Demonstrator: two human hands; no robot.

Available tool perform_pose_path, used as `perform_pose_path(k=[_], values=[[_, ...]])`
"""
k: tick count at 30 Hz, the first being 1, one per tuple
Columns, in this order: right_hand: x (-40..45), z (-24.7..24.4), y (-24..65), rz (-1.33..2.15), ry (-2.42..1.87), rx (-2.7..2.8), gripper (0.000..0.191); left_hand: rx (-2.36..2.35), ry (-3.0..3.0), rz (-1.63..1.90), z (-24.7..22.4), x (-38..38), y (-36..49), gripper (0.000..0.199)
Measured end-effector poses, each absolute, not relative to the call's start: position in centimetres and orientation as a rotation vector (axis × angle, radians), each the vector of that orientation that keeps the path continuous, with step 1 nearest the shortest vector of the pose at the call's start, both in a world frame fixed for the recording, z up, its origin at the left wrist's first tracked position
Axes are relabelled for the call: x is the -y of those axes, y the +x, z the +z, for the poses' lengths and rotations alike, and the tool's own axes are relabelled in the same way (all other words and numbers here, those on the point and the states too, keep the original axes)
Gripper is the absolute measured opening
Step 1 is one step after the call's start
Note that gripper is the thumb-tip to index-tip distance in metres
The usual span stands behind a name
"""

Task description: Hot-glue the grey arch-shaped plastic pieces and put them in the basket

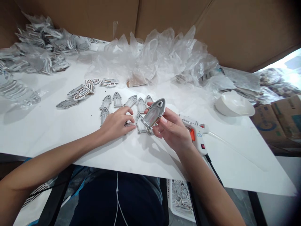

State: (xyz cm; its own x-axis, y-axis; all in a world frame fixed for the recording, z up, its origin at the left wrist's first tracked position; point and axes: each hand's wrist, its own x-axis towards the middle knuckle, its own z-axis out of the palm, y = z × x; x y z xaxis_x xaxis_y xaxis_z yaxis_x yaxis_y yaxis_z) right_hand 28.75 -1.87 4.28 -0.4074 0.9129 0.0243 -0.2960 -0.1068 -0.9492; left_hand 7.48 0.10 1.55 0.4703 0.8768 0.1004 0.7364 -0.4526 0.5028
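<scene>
Two bare hands work over a white table (47, 128). The right hand (172, 128) holds one grey arch-shaped piece (154, 113) lifted off the table and tilted, its pointed end up and to the right; the grip is narrow, thumb and fingertips pinched on the piece's lower end. The left hand (116, 123) rests palm down on the table, fingers spread loosely, its grip holding nothing; its fingertips lie among a row of flat arch pieces (117, 99) set side by side just beyond it. One more of these pieces (140, 124) lies between the two hands, under the lifted one.

Just right of the right hand lies a white glue gun (197, 134) with an orange trigger, a clear glue stick pointing away to the right and a black cord running off the near table edge. Farther right sits a shallow white bowl (234, 105). To the left lies a small heap of patterned pieces (81, 92), well apart from the hands. Crumpled clear plastic bags (160, 53) pile along the back, and bagged parts (39, 47) fill the far left corner. Brown cardboard (164, 15) walls stand behind. Below the table edge, a white basket (169, 201) holds more pieces.
</scene>
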Motion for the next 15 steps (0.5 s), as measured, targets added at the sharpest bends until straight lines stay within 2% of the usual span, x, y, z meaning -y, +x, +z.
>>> perform_pose_path(k=[7, 15], values=[[2.0, 4.7, 28.7, 1.670, -0.777, 1.219, 0.050, -1.295, 2.268, 0.522, 1.6, -0.2, 7.4, 0.021], [1.9, 4.7, 29.0, 1.633, -0.802, 1.243, 0.053, -1.107, 1.867, 0.731, 3.3, -0.9, 6.8, 0.025]])
